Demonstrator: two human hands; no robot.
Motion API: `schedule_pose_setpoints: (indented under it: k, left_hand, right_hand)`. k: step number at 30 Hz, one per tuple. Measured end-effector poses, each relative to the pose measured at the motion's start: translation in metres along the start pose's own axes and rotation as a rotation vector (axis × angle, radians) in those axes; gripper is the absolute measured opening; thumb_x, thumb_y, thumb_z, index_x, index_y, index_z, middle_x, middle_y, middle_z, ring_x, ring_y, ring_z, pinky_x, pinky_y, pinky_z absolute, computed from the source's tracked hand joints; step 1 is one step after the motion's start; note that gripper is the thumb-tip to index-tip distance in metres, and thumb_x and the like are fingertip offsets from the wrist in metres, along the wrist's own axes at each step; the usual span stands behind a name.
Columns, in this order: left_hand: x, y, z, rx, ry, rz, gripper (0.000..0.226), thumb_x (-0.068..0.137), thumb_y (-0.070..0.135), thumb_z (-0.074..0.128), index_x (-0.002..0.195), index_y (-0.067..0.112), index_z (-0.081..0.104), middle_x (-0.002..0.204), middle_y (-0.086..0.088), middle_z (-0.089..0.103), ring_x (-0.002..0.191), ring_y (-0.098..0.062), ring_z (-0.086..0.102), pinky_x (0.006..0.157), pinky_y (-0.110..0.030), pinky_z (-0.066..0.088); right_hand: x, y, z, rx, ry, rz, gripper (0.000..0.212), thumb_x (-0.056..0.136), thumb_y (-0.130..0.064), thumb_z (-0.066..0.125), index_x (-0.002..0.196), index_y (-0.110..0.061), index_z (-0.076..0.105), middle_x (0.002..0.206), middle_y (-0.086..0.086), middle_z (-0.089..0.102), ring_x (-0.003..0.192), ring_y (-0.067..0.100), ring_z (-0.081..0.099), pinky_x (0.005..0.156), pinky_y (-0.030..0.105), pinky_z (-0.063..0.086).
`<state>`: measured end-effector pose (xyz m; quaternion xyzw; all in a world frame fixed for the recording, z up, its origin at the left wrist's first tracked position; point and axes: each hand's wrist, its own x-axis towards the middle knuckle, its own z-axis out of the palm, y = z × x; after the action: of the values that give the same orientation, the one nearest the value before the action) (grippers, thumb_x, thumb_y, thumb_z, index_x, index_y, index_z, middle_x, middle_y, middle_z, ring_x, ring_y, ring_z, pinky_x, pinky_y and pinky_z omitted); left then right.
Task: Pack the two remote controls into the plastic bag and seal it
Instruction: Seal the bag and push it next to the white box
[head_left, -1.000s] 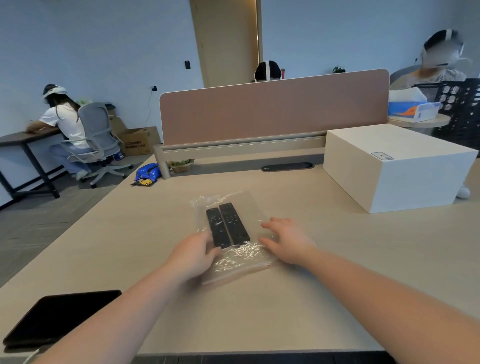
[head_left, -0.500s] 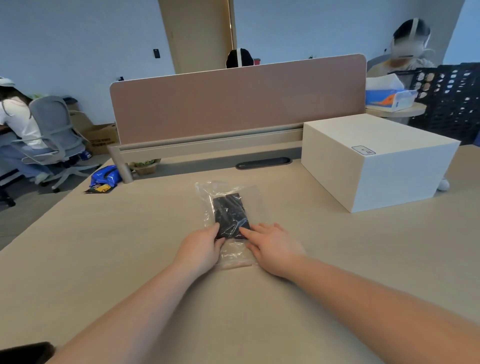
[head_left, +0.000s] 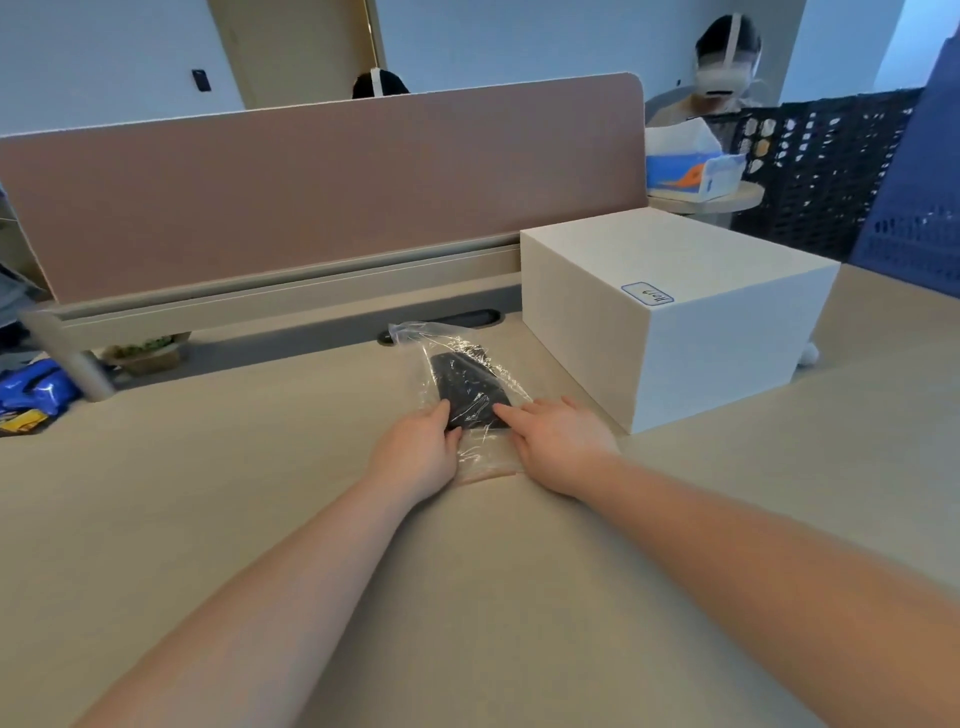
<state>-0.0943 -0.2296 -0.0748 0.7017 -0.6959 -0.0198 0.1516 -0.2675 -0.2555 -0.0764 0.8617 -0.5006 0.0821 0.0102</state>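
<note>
A clear plastic bag (head_left: 415, 338) lies on the beige desk (head_left: 208, 493), just left of a white box. Two black remote controls (head_left: 467, 387) lie side by side inside it, blurred by the crinkled film. My left hand (head_left: 415, 452) holds the bag's near left edge, thumb on top beside the remotes. Over the near right part of the bag, my right hand (head_left: 563, 441) lies flat with its fingertips pressing by the remotes' near end. The bag's near end shows between the two hands; whether it is sealed I cannot tell.
A white box (head_left: 675, 312) stands close to the bag's right side. A pink divider panel (head_left: 311, 192) runs along the desk's far edge. Behind it sit two people, with a tissue box (head_left: 691, 171) and dark crates (head_left: 831, 171) at the right. A blue packet (head_left: 31, 389) lies on the floor, left.
My right hand slid from beside the bag onto its near right part, and my hands came closer together. The bag now lies farther from me, close to the white box.
</note>
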Motion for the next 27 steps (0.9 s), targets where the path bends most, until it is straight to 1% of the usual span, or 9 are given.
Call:
schedule_pose_setpoints:
  k: [6,10,11,13,15,17,21,24,27]
  left_hand:
    - [0.025,0.023,0.008,-0.019,-0.034,0.018,0.040,0.095,0.029,0.041,0.129,0.009,0.043,0.121,-0.019,0.059,0.112,-0.036,0.053,0.090,-0.041,0.045]
    - [0.026,0.033,0.012,-0.014,-0.030,-0.008,0.039,0.095,0.031,0.040,0.128,0.010,0.044,0.120,-0.018,0.059,0.112,-0.035,0.053,0.088,-0.041,0.046]
    - [0.025,0.034,0.013,-0.001,-0.026,-0.018,0.038,0.095,0.032,0.039,0.126,0.011,0.044,0.118,-0.017,0.060,0.110,-0.035,0.053,0.087,-0.041,0.046]
    - [0.022,0.034,0.012,0.025,-0.012,-0.032,0.035,0.094,0.034,0.039,0.119,0.012,0.047,0.114,-0.017,0.061,0.107,-0.036,0.054,0.083,-0.041,0.047]
    - [0.017,0.033,0.010,0.059,0.004,-0.031,0.033,0.093,0.034,0.039,0.115,0.011,0.048,0.112,-0.017,0.062,0.107,-0.036,0.055,0.084,-0.041,0.047]
    - [0.010,0.031,0.006,0.095,0.025,-0.016,0.033,0.093,0.034,0.039,0.113,0.010,0.049,0.114,-0.017,0.063,0.109,-0.035,0.053,0.087,-0.041,0.045]
    - [-0.006,0.022,-0.002,0.136,0.034,-0.028,0.033,0.095,0.034,0.037,0.111,0.009,0.051,0.115,-0.015,0.061,0.110,-0.034,0.051,0.090,-0.042,0.044]
    - [-0.022,0.015,-0.013,0.133,0.002,-0.047,0.033,0.095,0.033,0.037,0.112,0.009,0.051,0.116,-0.013,0.060,0.111,-0.033,0.051,0.090,-0.043,0.045]
    - [-0.035,0.005,-0.022,0.112,-0.019,-0.091,0.033,0.094,0.032,0.038,0.105,0.006,0.055,0.113,-0.015,0.060,0.109,-0.035,0.053,0.090,-0.045,0.047]
  right_hand:
    - [0.009,0.023,-0.002,-0.091,0.043,0.072,0.044,0.093,-0.017,0.037,0.136,-0.029,0.034,0.120,0.005,0.062,0.117,0.027,0.051,0.106,0.041,0.033]
    - [0.009,0.031,-0.005,-0.108,0.069,0.078,0.038,0.091,-0.014,0.042,0.127,-0.027,0.041,0.106,0.006,0.065,0.105,0.030,0.055,0.081,0.036,0.045]
    - [0.009,0.033,-0.005,-0.110,0.069,0.076,0.039,0.090,-0.014,0.043,0.126,-0.027,0.041,0.105,0.006,0.065,0.103,0.030,0.056,0.079,0.036,0.046]
    - [0.009,0.035,-0.005,-0.106,0.049,0.077,0.045,0.090,-0.014,0.043,0.132,-0.029,0.035,0.107,0.007,0.064,0.104,0.031,0.056,0.079,0.037,0.047]
    - [0.008,0.036,-0.004,-0.088,0.027,0.087,0.056,0.090,-0.013,0.042,0.140,-0.031,0.024,0.111,0.009,0.062,0.106,0.031,0.056,0.079,0.037,0.046]
    - [0.006,0.034,-0.005,-0.094,0.026,0.104,0.058,0.088,-0.010,0.042,0.140,-0.027,0.023,0.111,0.010,0.063,0.105,0.031,0.058,0.076,0.036,0.044]
    - [-0.004,0.029,-0.014,-0.152,0.002,0.122,0.040,0.087,-0.005,0.042,0.125,-0.016,0.040,0.105,0.011,0.065,0.098,0.032,0.060,0.067,0.035,0.039]
    - [-0.017,0.023,-0.027,-0.133,-0.040,0.138,0.029,0.086,-0.004,0.044,0.114,-0.013,0.048,0.107,0.013,0.062,0.099,0.034,0.059,0.067,0.035,0.040]
    - [-0.028,0.013,-0.039,-0.106,-0.070,0.126,0.019,0.091,-0.012,0.044,0.106,-0.013,0.055,0.108,0.012,0.064,0.100,0.034,0.061,0.071,0.034,0.045]
